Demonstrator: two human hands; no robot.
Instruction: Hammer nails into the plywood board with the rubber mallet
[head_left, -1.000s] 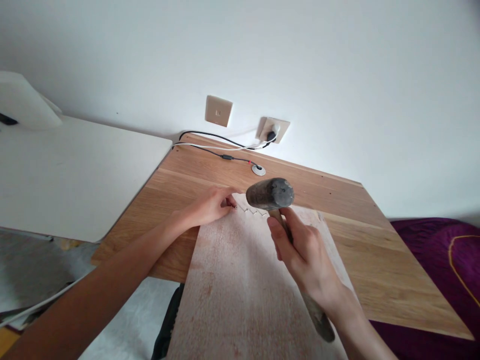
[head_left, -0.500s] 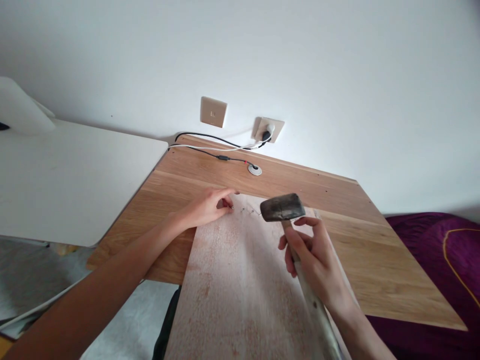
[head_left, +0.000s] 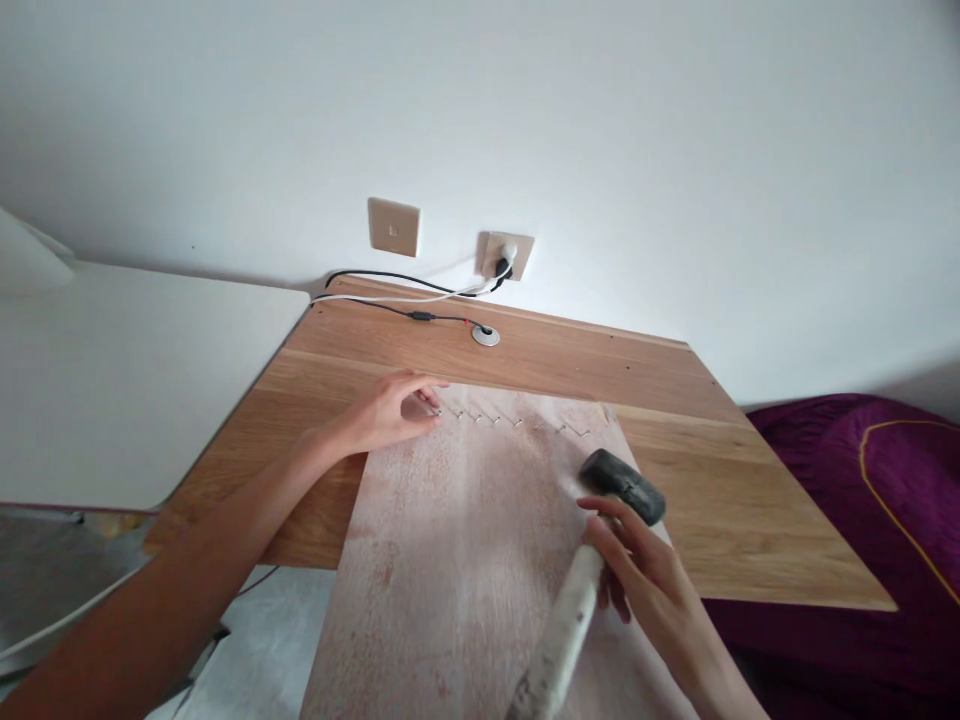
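A pale plywood board point(head_left: 465, 540) lies on the wooden table point(head_left: 525, 360) and juts out toward me. Along its far edge stands a row of several small nails point(head_left: 510, 420). My left hand point(head_left: 386, 410) rests at the board's far left corner, fingers pinched at the leftmost nail. My right hand point(head_left: 645, 575) is closed round the pale handle of a hammer point(head_left: 592, 560). The hammer's dark head lies low on the board's right side, well short of the nails.
A white tabletop point(head_left: 127, 370) adjoins the wooden table at the left. On the wall are a switch plate point(head_left: 393, 226) and a socket point(head_left: 506, 255) with black and white cables point(head_left: 405, 290) running to a round grommet point(head_left: 485, 336). Purple bedding point(head_left: 847, 520) lies at the right.
The hammer has come down from above the nail row to the board's right side, nearer me. My left hand stays at the left nail. The view has shifted slightly.
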